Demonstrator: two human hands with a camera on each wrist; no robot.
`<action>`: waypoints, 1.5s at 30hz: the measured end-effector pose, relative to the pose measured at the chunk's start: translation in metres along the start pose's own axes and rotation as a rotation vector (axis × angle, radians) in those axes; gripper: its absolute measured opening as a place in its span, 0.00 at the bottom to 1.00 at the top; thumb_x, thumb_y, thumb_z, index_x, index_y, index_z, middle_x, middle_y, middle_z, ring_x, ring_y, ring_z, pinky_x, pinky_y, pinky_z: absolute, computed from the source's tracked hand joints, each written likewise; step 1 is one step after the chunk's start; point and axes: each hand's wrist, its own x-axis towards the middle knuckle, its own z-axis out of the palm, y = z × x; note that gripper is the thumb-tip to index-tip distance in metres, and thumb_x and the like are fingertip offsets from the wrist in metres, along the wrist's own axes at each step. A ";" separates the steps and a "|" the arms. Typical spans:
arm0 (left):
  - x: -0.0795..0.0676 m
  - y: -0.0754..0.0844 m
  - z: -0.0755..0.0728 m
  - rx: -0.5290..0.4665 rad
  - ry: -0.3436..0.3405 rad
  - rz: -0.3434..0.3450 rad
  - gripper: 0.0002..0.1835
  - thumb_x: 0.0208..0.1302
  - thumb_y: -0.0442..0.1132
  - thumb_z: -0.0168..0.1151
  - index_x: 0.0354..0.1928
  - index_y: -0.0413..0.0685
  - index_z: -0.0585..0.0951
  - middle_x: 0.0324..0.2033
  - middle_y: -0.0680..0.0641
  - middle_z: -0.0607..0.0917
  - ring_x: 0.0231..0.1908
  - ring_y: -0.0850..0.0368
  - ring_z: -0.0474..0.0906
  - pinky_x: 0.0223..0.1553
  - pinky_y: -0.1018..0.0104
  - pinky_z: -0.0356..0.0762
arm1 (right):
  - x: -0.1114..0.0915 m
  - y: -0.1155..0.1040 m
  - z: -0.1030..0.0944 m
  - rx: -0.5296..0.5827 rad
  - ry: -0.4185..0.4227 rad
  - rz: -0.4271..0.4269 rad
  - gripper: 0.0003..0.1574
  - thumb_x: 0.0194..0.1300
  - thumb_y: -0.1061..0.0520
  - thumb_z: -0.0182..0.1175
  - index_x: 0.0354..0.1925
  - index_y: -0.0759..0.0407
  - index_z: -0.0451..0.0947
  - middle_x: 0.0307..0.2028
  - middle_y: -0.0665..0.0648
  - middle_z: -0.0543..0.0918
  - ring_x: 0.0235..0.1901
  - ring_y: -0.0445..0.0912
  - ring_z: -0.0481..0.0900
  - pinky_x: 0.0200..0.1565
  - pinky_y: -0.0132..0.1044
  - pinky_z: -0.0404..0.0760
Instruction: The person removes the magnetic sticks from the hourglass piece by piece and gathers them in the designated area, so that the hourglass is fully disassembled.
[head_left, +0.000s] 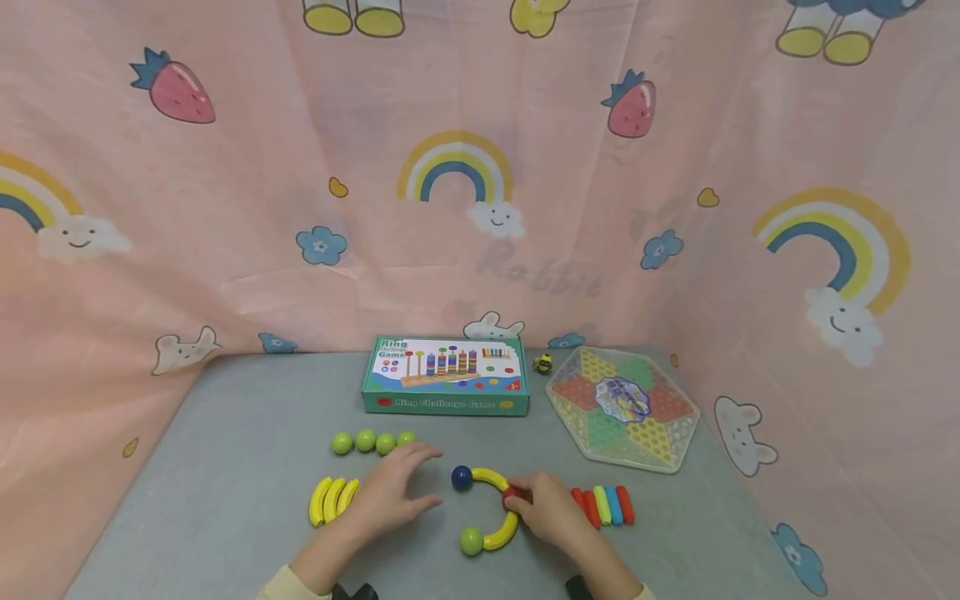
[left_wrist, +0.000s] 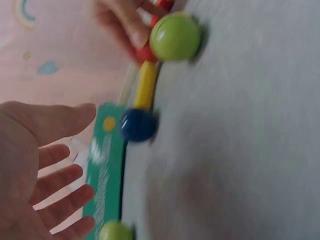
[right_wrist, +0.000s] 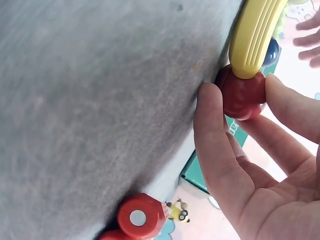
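Note:
My right hand [head_left: 551, 510] pinches a red ball [right_wrist: 243, 95] between thumb and fingers. Joined to that ball are two yellow curved pieces, an upper one [head_left: 490, 477] and a lower one [head_left: 502, 532], forming an arc open to the left. A dark blue ball [head_left: 462, 477] sits at the arc's upper end, a green ball [head_left: 471, 542] at its lower end. Left of the arc, my left hand [head_left: 386, 492] hovers with fingers spread and holds nothing. Its fingers point towards the arc, apart from it. In the left wrist view its palm and relaxed fingers [left_wrist: 62, 180] show.
Several green balls [head_left: 365, 440] line up behind the left hand, and yellow curved pieces [head_left: 330, 502] lie beside its wrist. Coloured sticks [head_left: 615, 505] lie right of the right hand. Farther back are a game box [head_left: 446, 404], a bee-like figurine [head_left: 543, 363] and a hexagonal board [head_left: 592, 437].

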 end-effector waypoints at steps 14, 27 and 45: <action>0.032 0.011 0.050 -0.009 -0.117 -0.037 0.27 0.63 0.45 0.71 0.63 0.48 0.78 0.60 0.46 0.81 0.63 0.45 0.75 0.63 0.46 0.73 | 0.001 0.001 0.000 -0.006 0.004 -0.019 0.24 0.66 0.53 0.68 0.57 0.63 0.83 0.52 0.60 0.86 0.53 0.54 0.81 0.55 0.59 0.79; 0.035 0.008 0.050 0.009 -0.114 -0.043 0.14 0.66 0.38 0.67 0.53 0.50 0.83 0.52 0.49 0.81 0.56 0.49 0.79 0.59 0.49 0.78 | 0.001 0.003 0.001 0.009 0.000 -0.024 0.23 0.67 0.53 0.67 0.57 0.60 0.83 0.52 0.58 0.86 0.53 0.54 0.81 0.55 0.58 0.79; 0.063 -0.022 0.021 0.182 0.293 -0.069 0.20 0.55 0.44 0.78 0.50 0.50 0.86 0.47 0.49 0.87 0.49 0.52 0.72 0.52 0.51 0.66 | 0.000 0.003 0.003 0.008 0.006 -0.036 0.22 0.67 0.54 0.66 0.57 0.61 0.83 0.53 0.59 0.86 0.56 0.56 0.81 0.56 0.60 0.78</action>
